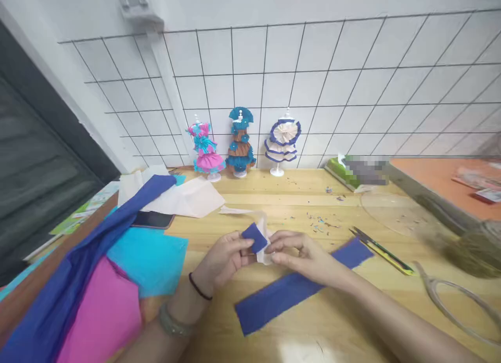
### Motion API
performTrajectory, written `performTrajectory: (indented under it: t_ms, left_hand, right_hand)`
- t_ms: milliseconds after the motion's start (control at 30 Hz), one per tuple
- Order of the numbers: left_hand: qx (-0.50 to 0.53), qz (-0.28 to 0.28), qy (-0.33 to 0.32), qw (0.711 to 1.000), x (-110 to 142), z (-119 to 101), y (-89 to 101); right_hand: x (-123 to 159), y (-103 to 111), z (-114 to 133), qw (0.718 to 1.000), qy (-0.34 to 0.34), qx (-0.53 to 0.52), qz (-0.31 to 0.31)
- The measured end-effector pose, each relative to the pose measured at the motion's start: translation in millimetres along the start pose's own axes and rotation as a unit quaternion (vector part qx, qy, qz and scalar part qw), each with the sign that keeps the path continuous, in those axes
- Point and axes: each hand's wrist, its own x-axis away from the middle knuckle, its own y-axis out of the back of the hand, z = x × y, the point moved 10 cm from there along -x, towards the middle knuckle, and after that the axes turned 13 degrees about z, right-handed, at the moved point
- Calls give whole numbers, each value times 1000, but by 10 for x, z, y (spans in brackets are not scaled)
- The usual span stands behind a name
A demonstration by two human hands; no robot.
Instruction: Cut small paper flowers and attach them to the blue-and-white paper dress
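The thin white strip (263, 250) could've torn or slipped out of line w/ the small blue piece (254, 238) if the hands pulled unevenly, & its loose tail might've snagged, I'd say. L hand (229, 253) had thumb & fingers nearly closed, pinching the blue piece over the table (211, 311); R hand (299, 253) had its fingers bent, slightly apart, tips at the white strip's edge, w/ the long blue strip (274, 305) lying under that wrist.
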Motion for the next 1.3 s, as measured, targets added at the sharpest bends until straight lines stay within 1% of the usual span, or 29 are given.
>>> performTrajectory:
  t_ms: [100,200,267,333,467,633,733,900,967,1033,1133,1200,1300]
  left_hand:
    - [-24,-18,3,1000,0,-4,16]
    - [-48,-38,2,998,5,-5,54]
    - [-60,-52,2,997,10,4,83]
    - [-72,-58,8,996,9,30,93]
    - [-101,-64,26,992,5,90,99]
    - [-136,-82,41,986,11,114,149]
    - [-131,-78,45,987,9,94,127]
    - [-82,-76,48,993,12,88,105]
    - [-43,-75,68,994,13,160,119]
    - [11,-66,100,993,15,271,120]
    - [66,-46,137,987,18,389,86]
    - [65,-24,152,986,17,424,36]
    - [46,26,176,983,27,463,-90]
  right_hand:
    - [52,108,-169,997,-53,-19,-52]
    - [74,149,-309,990,-73,-77,-90]
    - [50,102,-376,985,-73,-126,-88]
    - [14,20,-432,980,-77,-168,-70]
    - [-20,-126,-570,968,-106,-224,-43]
    - [25,-116,-726,954,-142,-253,-77]
    - [38,-105,-730,947,-148,-272,-82]
    - [31,-81,-653,939,-124,-309,-84]
    - [21,-108,-619,933,-117,-332,-75]
    - [8,-148,-578,925,-107,-358,-65]
    - [-4,-200,-522,916,-89,-387,-52]
    - [-3,-209,-503,914,-80,-395,-51]
    - [5,-185,-486,916,-72,-390,-56]
